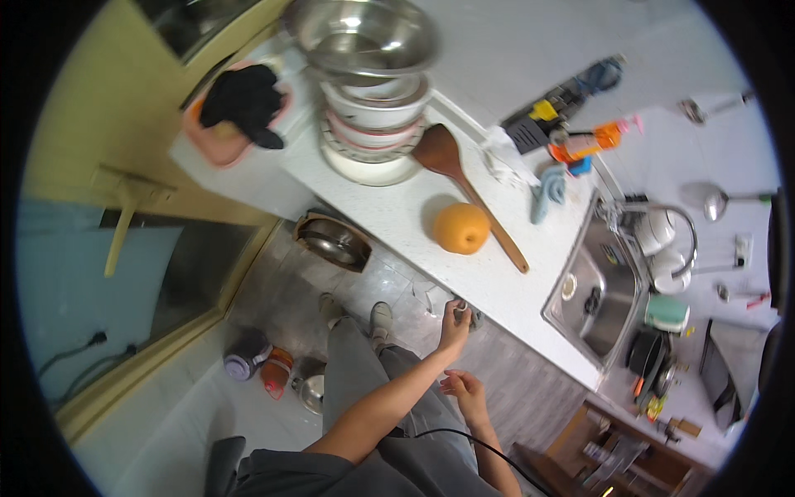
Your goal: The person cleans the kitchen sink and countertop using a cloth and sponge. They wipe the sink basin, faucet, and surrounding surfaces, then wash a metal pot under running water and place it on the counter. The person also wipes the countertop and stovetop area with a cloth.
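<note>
My left hand (456, 320) is at the counter's front edge, its fingers curled around a small dark grey object (476, 318) whose kind I cannot tell. My right hand (466, 393) hangs lower, fingers loosely bent, holding nothing. On the white counter (397, 217) lie a round orange-yellow fruit (461, 228) and a wooden spatula (475, 192), its handle passing just right of the fruit. Behind the fruit stands a stack of white bowls (372, 133) with a large steel basin (363, 40) on top.
A steel sink (593, 292) with a curved faucet (689, 230) is at the right. A pink basin (217, 146) with black cloth is at the upper left. An orange bottle (587, 146) and blue-grey cloth (549, 189) are near the wall. A boxed steel pan (335, 242) stands on the floor.
</note>
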